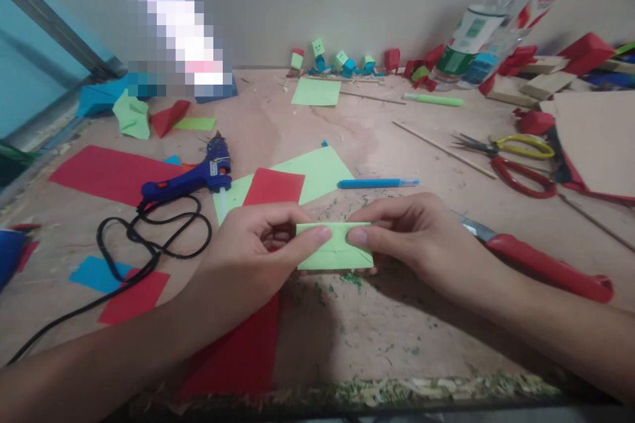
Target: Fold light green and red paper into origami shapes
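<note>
A folded piece of light green paper (337, 256) is held level above the front of the table, with crease lines across its face. My left hand (270, 231) pinches its left part, thumb on top and fingers behind. On the other side my right hand (404, 228) grips it the same way, the two thumbs a short gap apart. Behind the hands lie a red paper piece (275, 186) and a larger green sheet (327, 168). A blue pen (380, 183) rests just beyond my right hand. The fingers under the paper are mostly hidden.
At left lies a blue glue gun (188, 178) with a looped black cord (156, 248). Scissors (520, 155) and a red-handled tool (546, 264) are at right. Small paper figures (342, 59) line the wall near plastic bottles (471, 39). Red paper (238, 350) lies under my left arm.
</note>
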Tool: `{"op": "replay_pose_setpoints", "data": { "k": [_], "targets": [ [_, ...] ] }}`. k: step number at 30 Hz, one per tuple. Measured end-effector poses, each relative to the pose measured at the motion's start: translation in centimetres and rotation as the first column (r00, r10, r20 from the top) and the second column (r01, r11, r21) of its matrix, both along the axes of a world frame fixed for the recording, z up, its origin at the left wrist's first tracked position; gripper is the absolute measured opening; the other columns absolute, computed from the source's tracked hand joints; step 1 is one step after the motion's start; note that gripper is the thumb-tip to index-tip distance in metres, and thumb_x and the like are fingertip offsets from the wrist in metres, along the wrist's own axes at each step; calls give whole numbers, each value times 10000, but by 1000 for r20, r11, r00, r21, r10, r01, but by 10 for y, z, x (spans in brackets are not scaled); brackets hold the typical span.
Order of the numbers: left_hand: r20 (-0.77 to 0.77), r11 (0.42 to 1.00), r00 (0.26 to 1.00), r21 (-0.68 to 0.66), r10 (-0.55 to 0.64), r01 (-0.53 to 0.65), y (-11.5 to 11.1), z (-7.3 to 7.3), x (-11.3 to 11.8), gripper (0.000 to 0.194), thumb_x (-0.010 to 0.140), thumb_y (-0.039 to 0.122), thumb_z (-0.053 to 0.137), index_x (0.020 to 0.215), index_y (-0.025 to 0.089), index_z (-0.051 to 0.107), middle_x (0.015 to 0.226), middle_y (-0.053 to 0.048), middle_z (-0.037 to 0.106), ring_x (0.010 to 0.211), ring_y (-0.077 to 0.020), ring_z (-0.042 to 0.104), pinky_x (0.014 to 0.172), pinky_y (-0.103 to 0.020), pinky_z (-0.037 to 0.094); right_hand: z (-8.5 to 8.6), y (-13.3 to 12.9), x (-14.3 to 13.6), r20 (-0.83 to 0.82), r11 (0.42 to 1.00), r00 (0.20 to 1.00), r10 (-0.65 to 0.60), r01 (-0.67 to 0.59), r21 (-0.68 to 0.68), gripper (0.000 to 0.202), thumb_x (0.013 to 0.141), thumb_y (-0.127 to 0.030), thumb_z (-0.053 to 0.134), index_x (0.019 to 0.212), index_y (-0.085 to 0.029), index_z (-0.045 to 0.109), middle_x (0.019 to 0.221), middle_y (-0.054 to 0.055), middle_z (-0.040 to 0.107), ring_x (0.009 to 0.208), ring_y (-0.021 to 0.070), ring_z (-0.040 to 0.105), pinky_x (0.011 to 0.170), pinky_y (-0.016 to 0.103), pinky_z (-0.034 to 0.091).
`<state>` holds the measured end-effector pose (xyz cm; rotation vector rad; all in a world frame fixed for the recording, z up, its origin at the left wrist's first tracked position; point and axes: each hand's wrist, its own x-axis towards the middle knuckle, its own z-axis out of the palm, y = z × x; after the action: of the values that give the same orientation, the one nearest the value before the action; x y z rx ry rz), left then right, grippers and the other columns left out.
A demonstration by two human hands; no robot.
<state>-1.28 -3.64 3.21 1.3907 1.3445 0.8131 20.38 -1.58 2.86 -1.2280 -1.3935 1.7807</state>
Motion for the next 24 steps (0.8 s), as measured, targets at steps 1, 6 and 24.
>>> {"op": "replay_pose_setpoints", "data": {
  "k": [1,6,24],
  "targets": [
    [11,1000,1000,-8,4,-4,0,0,0,259,841,374,770,695,164,728,571,34,591,499,-63,506,433,-120,343,0,1,0,1,1000,1000,3,-3,11,177,874,-351,803,816,-184,814,615,4,673,521,100,588,466,199,446],
    [85,997,994,-59,63,-58,-1,1,1,225,833,351,790,711,171,733,605,17,681,510,-92,599,446,-134,465,0,2,0,-50,998,998,39,-42,-52,335,919,-474,745,847,-152,801,711,69,763,618,155,706,587,249,567],
    [78,999,997,-51,-9,13,3,-1,-2,193,852,314,794,730,183,723,599,57,611,535,-71,558,468,-130,412,-1,-1,1,-23,1000,999,25,-25,8,321,886,-391,803,646,-184,751,587,15,684,493,104,578,466,232,416]
  ]
}}
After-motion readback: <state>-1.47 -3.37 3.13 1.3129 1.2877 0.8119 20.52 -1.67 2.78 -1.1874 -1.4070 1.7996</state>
